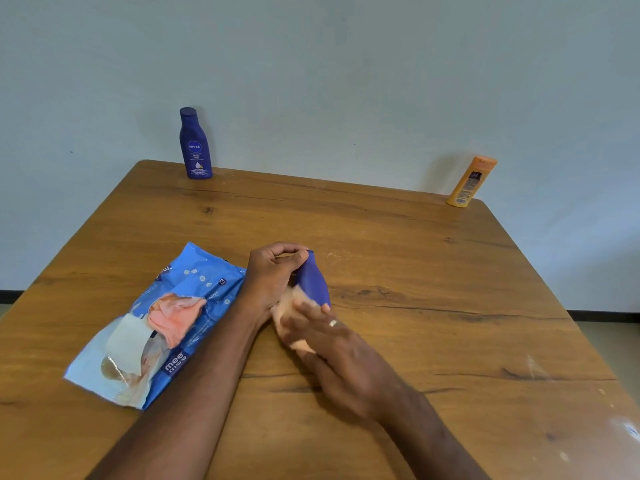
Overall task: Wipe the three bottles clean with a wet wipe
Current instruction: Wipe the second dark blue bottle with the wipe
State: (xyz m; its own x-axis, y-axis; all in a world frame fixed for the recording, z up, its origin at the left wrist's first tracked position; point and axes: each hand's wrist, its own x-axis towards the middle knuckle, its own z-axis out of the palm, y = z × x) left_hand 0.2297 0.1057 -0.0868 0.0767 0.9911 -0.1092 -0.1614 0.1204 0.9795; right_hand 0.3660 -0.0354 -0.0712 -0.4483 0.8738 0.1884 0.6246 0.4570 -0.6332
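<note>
Right hand at 6 o'clock presses a wet wipe against the small blue bottle — left hand closed round its top. Wipe pack lies at 8 o'clock on the bench. Nivea bottle at 11 and orange bottle at 1 — seemingly still to wipe.

We see a wooden table, its brown grain dark-streaked, knotted and scuffed pale near the right edge. The wipe pack is glossy, crinkled blue plastic film. 2 standing bottles, 1 navy and 1 orange, look like smooth plastic. The wall is matt.
</note>
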